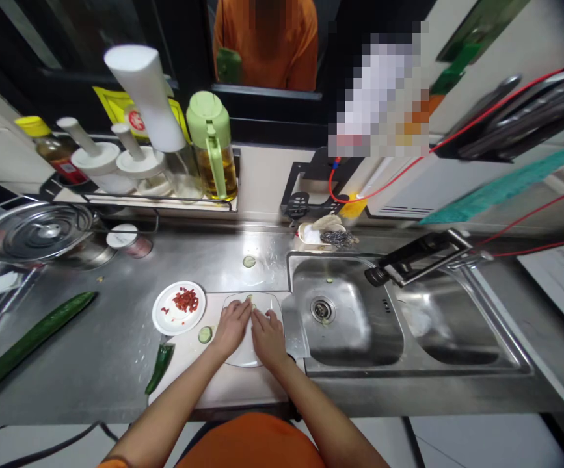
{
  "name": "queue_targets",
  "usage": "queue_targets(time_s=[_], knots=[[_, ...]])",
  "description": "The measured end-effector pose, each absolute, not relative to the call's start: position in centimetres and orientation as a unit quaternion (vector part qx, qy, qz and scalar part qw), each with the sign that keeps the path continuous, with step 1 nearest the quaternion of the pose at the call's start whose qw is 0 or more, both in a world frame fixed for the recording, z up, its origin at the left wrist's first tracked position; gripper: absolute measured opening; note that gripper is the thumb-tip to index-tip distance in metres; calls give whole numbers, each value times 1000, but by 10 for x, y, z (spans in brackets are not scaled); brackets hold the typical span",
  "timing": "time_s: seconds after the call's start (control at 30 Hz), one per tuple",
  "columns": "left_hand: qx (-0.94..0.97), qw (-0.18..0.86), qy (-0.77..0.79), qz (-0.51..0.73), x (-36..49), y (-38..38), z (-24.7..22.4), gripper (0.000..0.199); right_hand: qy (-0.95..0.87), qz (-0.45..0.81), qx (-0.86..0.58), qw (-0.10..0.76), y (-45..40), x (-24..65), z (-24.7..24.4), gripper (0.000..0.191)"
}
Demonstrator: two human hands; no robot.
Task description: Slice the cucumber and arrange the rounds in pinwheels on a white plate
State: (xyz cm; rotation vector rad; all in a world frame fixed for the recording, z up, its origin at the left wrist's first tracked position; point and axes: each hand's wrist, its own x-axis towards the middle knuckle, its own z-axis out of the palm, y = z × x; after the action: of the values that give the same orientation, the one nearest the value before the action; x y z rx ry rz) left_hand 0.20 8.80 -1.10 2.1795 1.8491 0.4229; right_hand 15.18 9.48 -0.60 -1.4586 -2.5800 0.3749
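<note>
My left hand (233,325) and my right hand (268,335) meet over a clear glass plate (241,356), fingertips close together near its far side. A small pale-green cucumber slice (251,301) shows at the fingertips, mostly covered by them. The plate rests on a white cutting board (188,357). Left of it on the board is another cucumber slice (205,335). A piece of green pepper (159,368) lies at the board's left edge. The white plate (156,315) beyond it carries chopped red pieces. To the right of my right hand is a flat, grey, blade-like sheet (297,328).
A double sink (354,364) with a black tap (408,257) lies to the right. One cucumber slice (249,261) is on the steel counter behind. A long cucumber (32,344) and a lidded pot (50,231) are left. Seasoning jars and an oil bottle (213,149) line the back shelf.
</note>
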Motion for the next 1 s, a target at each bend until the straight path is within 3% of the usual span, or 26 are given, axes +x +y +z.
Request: queue_targets(time_s=[0.67,1.0], knots=[[725,106,676,78,12,87,-8,52,-854,151,-498,33,98,150,3,43],[718,114,679,103,11,90,-7,49,-851,153,-501,35,99,148,3,44]])
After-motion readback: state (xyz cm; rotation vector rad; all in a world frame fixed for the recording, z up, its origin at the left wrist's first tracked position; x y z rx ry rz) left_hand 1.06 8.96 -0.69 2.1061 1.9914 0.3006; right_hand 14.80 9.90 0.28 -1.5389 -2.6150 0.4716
